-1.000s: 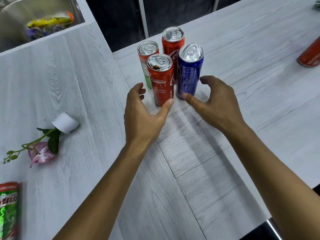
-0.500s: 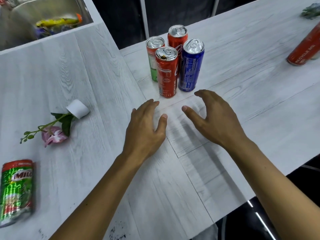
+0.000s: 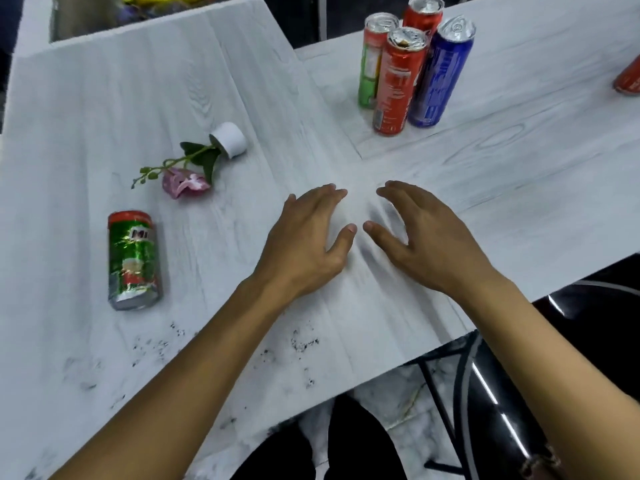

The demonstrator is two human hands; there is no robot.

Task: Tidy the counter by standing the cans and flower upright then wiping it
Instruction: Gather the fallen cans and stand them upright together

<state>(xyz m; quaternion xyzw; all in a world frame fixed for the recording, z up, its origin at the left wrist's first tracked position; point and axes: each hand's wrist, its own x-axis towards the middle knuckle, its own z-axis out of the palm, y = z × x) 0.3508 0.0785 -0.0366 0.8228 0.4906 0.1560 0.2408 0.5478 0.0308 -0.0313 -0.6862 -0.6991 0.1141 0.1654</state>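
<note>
Several cans stand upright in a tight group at the back: a red can [image 3: 398,81] in front, a blue can [image 3: 440,74] to its right, a green and orange can [image 3: 372,60] and another red can [image 3: 422,12] behind. A green Milo can [image 3: 133,259] lies on its side at the left. A pink flower [image 3: 185,180] in a small white pot [image 3: 230,139] lies tipped over beyond it. My left hand [image 3: 308,244] and my right hand [image 3: 426,237] hover empty, fingers spread, over the counter's middle, well short of the cans.
A red can [image 3: 628,81] lies on its side at the right edge. Dark crumbs [image 3: 301,344] speckle the white counter [image 3: 519,188] near its front edge. A sink [image 3: 138,12] holding colourful items sits at the back left. A black stool [image 3: 485,393] stands below the counter's edge.
Both hands have let go of the red and blue cans and pulled back toward me. The view has swung left and down, bringing the Milo can and the crumbs into sight.
</note>
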